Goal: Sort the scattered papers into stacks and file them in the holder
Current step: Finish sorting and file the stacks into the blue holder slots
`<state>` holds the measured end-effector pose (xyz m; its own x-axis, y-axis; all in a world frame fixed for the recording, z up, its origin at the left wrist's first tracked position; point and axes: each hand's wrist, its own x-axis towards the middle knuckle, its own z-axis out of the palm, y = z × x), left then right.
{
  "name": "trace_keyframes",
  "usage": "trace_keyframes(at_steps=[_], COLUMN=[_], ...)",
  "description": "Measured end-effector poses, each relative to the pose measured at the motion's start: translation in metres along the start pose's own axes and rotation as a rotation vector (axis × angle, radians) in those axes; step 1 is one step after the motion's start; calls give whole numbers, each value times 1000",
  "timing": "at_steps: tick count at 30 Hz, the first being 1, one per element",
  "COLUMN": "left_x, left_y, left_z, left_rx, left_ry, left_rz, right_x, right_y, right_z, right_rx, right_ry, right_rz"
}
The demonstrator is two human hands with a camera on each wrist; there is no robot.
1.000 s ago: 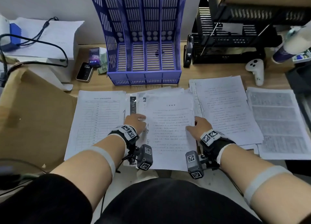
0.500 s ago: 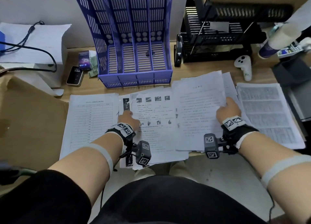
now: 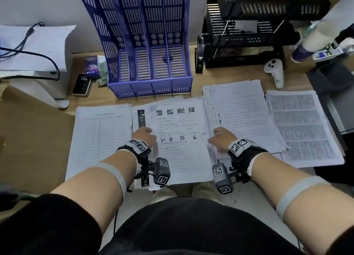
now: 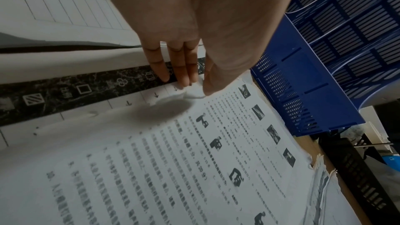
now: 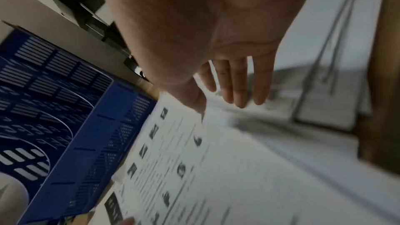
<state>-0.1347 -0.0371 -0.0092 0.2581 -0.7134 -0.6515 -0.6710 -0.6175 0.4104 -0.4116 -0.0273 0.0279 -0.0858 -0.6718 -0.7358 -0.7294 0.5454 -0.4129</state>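
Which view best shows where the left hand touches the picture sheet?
Left wrist: the left hand has its fingertips on the picture sheet at its left edge. The head view hides the fingertips behind the hand; the right wrist view is blurred and shows only the sheet.

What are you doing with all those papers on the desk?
A person is sorting papers into piles. The left hand presses its fingers on the picture sheet in the middle. The right hand hovers open between that sheet and the text pile beside it. A table sheet lies on the left. The blue holder has no papers in it yet.
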Motion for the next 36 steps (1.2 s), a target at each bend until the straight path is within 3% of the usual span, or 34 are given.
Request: trace_keyframes(at_steps=[4, 10, 16, 22, 25, 29, 36], left_x=[-6, -14, -16, -22, -28, -34, -29], left_y=[-2, -4, 1, 12, 20, 24, 28], left_z=[-1, 4, 1, 2, 3, 5, 7], left_rx=[-52, -124, -154, -221, -311, -226, -394], left_ry=[-52, -107, -73, -115, -202, -227, -261], left_rz=[60, 63, 20, 31, 32, 55, 105], right_x=[2, 1, 8, 9, 7, 6, 3], right_y=[1, 5, 15, 29, 27, 27, 30], right_z=[22, 13, -2, -9, -12, -18, -23], right_rx=[25, -1, 51, 193, 245, 267, 124], right_ry=[64, 204, 424, 396, 350, 261, 420], right_rz=[-55, -156, -102, -122, -162, -147, -87])
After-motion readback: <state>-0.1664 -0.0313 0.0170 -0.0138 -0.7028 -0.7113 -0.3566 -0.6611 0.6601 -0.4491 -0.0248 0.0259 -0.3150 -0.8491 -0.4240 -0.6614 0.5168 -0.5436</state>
